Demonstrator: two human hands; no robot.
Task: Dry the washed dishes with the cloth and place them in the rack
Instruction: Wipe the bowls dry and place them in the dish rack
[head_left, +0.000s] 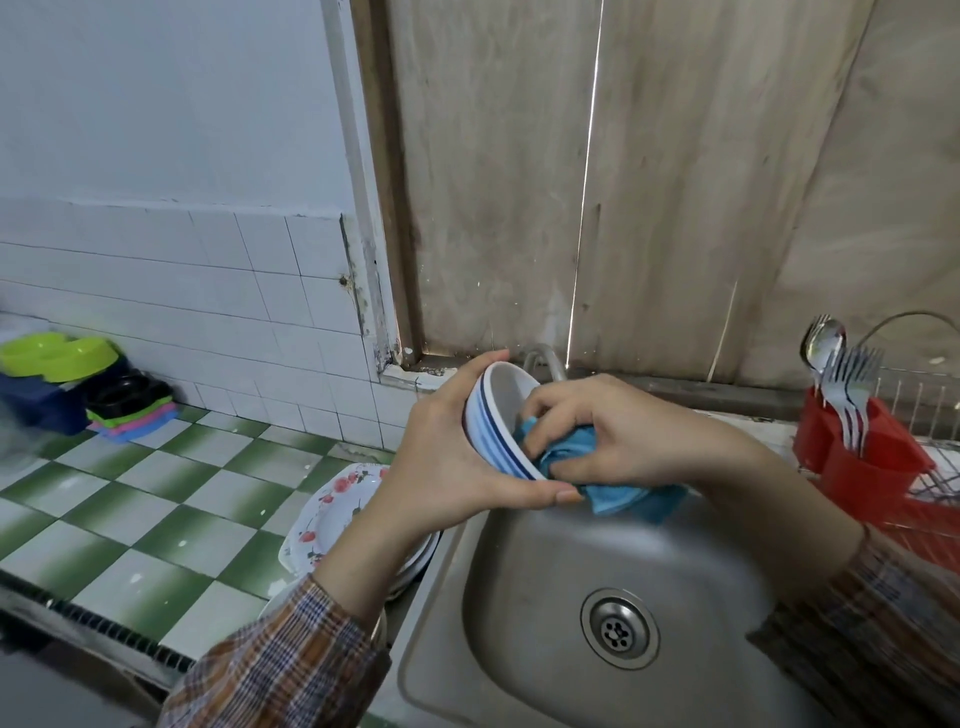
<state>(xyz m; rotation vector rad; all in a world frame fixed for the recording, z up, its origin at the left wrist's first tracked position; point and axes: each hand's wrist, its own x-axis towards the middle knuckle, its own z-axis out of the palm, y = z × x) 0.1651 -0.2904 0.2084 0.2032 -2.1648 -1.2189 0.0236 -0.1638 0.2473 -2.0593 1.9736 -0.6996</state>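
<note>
1. Step, as I read it: wiping the inside of the striped bowl (485, 421). Not racked yet.
2. Bowl location: in the air over the back-left corner of the sink (519, 597), just in front of the tap (545, 358). Tipped on edge, mouth facing right.
3. left hand (447, 457): grip wrapped round the bowl's outside, fingertips hooked over the top rim, thumb along the bottom rim. This hand seems to carry the weight.
4. right hand (623, 436): grip bunched on the blue cloth (623, 501), fingers curled and pushed with it into the bowl's mouth. The cloth's tail hangs below the rim, over the sink.
5. Key relation: the bowl sits directly left of the cloth grip, mouth-on and touching. The wipe axis runs left-right, so the left hand can turn the bowl against the cloth.
6. The next move turns on the wire dish rack (914, 400), right of the sink, with the red cutlery holder (862, 457) at its front. The right hand is nearer, but the bowl is in the left. Judgement: the left hand carries it across the sink, or hands it over.
7. The rack is cut by the frame edge, so it probably has room, but I can't tell the free slots. The holder has a spoon and forks (852, 389).
8. Queue: floral plates (327, 514) stacked left of the sink on the tiled surface (130, 493).
9. Risk: a glazed bowl on edge is likely slick, and a slip drops it into the sink.
</note>
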